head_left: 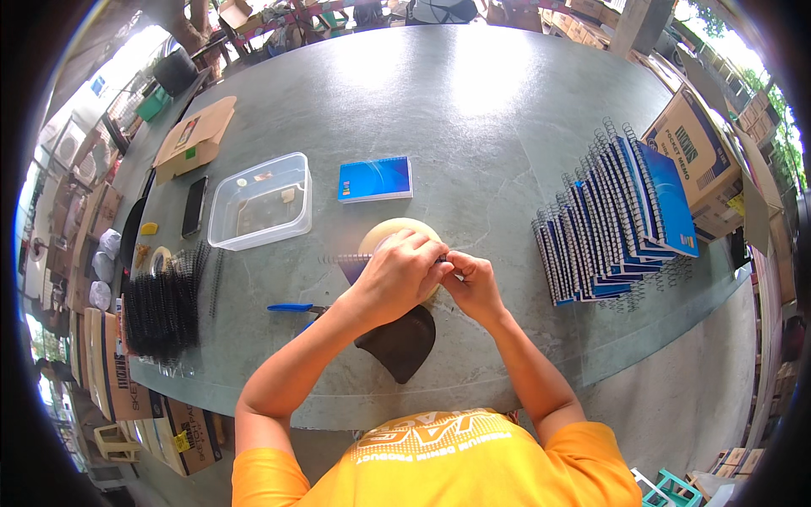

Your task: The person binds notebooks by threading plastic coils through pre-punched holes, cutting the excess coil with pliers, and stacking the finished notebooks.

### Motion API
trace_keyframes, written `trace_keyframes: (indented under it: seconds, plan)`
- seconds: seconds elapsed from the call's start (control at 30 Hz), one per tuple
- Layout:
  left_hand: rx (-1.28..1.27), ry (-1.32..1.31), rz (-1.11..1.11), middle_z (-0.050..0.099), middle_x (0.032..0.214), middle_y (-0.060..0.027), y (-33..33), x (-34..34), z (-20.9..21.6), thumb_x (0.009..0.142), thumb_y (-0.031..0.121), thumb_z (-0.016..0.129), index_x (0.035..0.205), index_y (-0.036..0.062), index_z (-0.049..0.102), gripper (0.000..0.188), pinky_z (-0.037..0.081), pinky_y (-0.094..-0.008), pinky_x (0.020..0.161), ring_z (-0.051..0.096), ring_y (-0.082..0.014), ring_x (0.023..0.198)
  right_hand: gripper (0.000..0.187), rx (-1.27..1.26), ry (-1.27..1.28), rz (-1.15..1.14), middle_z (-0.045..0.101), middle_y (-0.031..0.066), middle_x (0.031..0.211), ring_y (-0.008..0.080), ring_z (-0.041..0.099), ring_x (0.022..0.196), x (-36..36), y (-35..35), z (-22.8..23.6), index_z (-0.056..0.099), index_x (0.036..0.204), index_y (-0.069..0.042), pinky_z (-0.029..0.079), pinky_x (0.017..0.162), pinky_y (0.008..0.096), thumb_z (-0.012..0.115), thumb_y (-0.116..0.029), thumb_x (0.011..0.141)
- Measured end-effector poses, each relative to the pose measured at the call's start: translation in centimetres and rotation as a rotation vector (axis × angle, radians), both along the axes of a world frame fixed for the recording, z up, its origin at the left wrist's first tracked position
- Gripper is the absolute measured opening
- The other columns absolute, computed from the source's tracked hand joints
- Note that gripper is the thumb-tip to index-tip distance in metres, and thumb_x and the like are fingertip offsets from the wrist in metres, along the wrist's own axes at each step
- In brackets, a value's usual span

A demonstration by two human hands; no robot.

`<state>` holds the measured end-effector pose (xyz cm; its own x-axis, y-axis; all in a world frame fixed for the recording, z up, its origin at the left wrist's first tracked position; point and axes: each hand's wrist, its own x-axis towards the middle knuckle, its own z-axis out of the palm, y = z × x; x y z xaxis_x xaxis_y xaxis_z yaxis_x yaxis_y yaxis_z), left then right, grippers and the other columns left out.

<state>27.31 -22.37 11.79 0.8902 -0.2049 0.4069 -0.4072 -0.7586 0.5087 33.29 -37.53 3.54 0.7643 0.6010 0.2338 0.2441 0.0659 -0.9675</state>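
In the middle of the table, my left hand (397, 269) is closed over a small spiral notebook (353, 269). Most of it is hidden under the hand; a bit of dark blue cover and the wire coil (331, 259) stick out on the left. My right hand (473, 286) is in a pinch at the notebook's right end, touching the left fingertips. What lies between its fingers is too small and covered to make out. Beneath both hands is a round pale yellow disc (405, 226). Blue-handled pliers (289, 308) lie left of my left forearm, near a dark curved piece (401, 345).
A blue notebook (374, 179) lies beyond the disc, beside a clear plastic box (259, 203). Stacked spiral notebooks (604, 228) and a carton (693, 152) stand right. Black coils (160, 308), a tape roll (160, 259), a phone (194, 207) and flattened cardboard (196, 135) lie left.
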Motion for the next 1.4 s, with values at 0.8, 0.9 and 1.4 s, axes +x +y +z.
trace_keyframes:
  seconds: [0.8,0.9,1.4]
  plan:
    - [-0.265,-0.336,0.315,0.061,0.100,-0.0107,0.4,-3.7,6.3,0.067,0.014,0.079,0.111,0.0040,0.057,0.051,0.046,-0.0347,0.084,0.057,-0.0236,0.099,0.017,0.217,-0.154,-0.122,0.063,0.0016,0.093,0.0085,0.058,0.084,-2.2,-5.1,8.8,0.057,0.104,0.004,0.049,0.074,0.0225,0.052,0.006,0.089]
    - [-0.852,-0.130,0.107,0.062,0.107,-0.0085,0.3,-3.4,5.1,0.073,0.017,0.078,0.121,0.0030,0.052,0.056,0.046,-0.0331,0.088,0.057,-0.0183,0.102,0.012,0.433,-0.062,-0.174,0.065,0.0019,0.092,0.0054,0.057,0.080,-2.4,-7.0,12.0,0.061,0.100,0.001,0.048,0.073,0.0215,0.057,0.000,0.089]
    - [-0.210,-0.769,0.057,0.062,0.108,-0.0102,-10.7,10.8,14.4,0.088,0.003,0.049,0.110,0.0035,0.060,0.024,0.045,-0.0311,0.083,0.061,-0.0197,0.095,0.069,-0.460,-0.413,-0.586,0.042,0.0179,0.139,0.0274,0.037,0.132,6.5,-21.2,17.7,0.044,0.134,0.001,0.027,0.108,0.0331,0.035,-0.055,0.094]
